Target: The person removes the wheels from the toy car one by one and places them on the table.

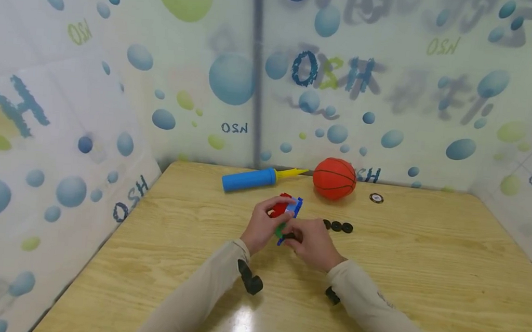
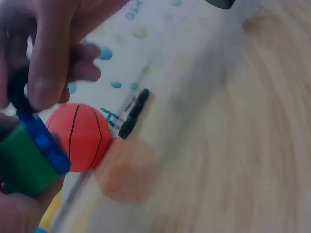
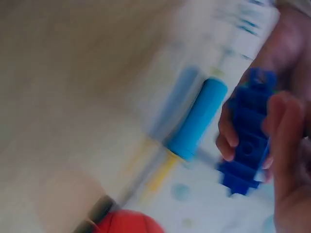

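Note:
My left hand point(image 1: 261, 225) grips a small block-built toy vehicle point(image 1: 296, 208) with red, green and blue parts, tilted up above the table. Its blue underside point(image 3: 247, 145), with notched ends, faces the right wrist camera. In the left wrist view a green block point(image 2: 29, 160) sits against the blue base point(image 2: 48, 145). Fingers and thumb of my right hand point(image 1: 314, 244) pinch a black toy wheel point(image 2: 18, 92) right at one end of that base. Part of the toy is hidden behind the fingers.
Several black wheels point(image 1: 337, 226) lie in a row just right of the hands. Farther back are a blue hand pump point(image 1: 249, 180) with a yellow nozzle, a red ball point(image 1: 334, 178) and a round chip point(image 1: 376, 198). Patterned walls point(image 1: 235, 80) border the wooden table point(image 1: 425, 283).

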